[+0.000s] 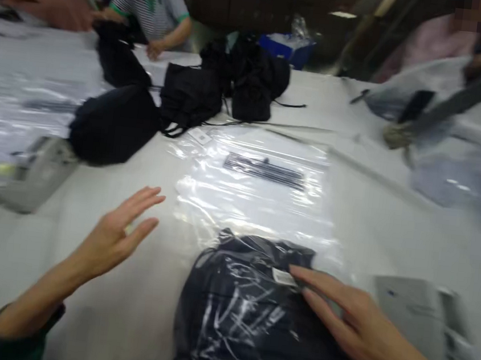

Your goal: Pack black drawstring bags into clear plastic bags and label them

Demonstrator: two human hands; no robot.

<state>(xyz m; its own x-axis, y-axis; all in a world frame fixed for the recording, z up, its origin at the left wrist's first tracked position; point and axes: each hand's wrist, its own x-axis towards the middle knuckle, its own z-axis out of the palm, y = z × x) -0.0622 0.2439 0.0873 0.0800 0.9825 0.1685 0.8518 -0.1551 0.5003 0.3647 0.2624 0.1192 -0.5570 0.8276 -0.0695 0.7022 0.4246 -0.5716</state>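
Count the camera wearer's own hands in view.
2: the bare left hand, open, left of the black bundle in clear plastic; the bare right hand, on that bundle.

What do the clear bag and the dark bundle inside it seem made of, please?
Clear bag: likely thin, glossy plastic film, being see-through with bright, wrinkled highlights. Dark bundle: probably fabric, given its gathered top edge; the film's glare obscures its finish.

The one view looks forward and down from the wearer's head, close over the wrapped bag (251, 318) at six o'clock, across the table (123, 316) toward the box (275, 47) at twelve.
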